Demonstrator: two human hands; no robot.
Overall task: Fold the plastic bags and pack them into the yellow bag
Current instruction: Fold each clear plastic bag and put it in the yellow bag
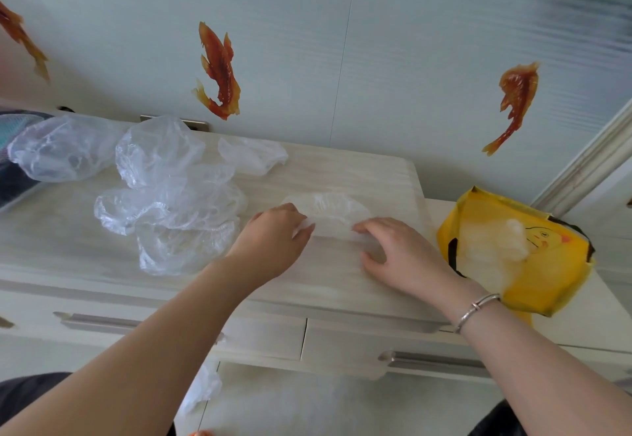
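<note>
Folding | both hands, left hand (pixel 273 237) and right hand (pixel 400 251), pinch one flattened plastic bag (pixel 330 211) on desk (pixel 342 285) | yellow bag (pixel 547 275) part-filled | loose pile (pixel 171 196) left.

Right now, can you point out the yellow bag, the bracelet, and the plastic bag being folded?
yellow bag (pixel 547 285): head view, its yellow front panel.
bracelet (pixel 477 311): head view, the silver band on the right wrist.
plastic bag (pixel 330 210): head view, its crinkled middle between both hands.

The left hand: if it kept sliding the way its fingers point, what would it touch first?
Probably the right hand. The left hand points rightward across the flattened plastic bag both hold on the cabinet top; the yellow bag lies further on.
</note>
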